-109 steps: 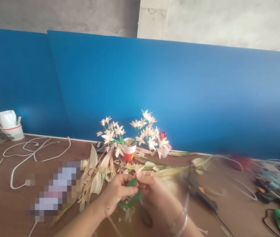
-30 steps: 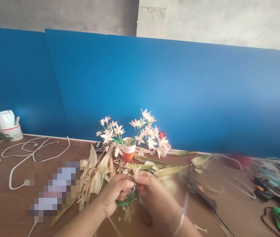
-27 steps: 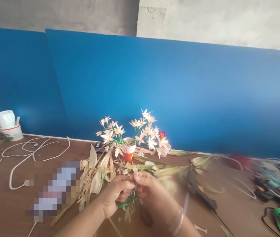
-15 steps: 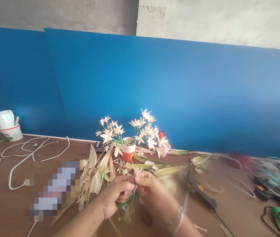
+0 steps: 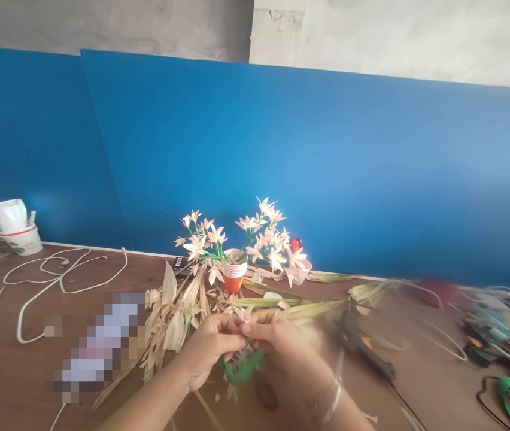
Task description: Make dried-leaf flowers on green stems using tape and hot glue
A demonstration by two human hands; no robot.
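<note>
Close together at the middle of the table, both hands have their fingertips pinched. A small pale husk flower [image 5: 242,312] pokes up between them, its lower end hidden by fingers. My left hand [image 5: 216,347] is closed on the flower's base from the left. From the right, my right hand [image 5: 270,335] closes on the same spot, thumb toward the petals. A loop of green tape [image 5: 243,368] hangs below the fingers; which hand grips it is hidden. Just beyond stands a red-and-white paper cup [image 5: 234,276] with finished husk flowers [image 5: 273,245] on green stems.
Dried husks [image 5: 174,317] lie left of the hands. On the right are a black glue gun [image 5: 367,350] and blurred tools [image 5: 492,335]. A white cable [image 5: 61,278] and a white tub [image 5: 20,239] are at the left. A blue panel [image 5: 282,161] borders the table behind.
The flower has shifted slightly left and the fingertips have drawn together around its base. The green tape now hangs as a wider loop; the thin stem seen below the fingers earlier is hidden.
</note>
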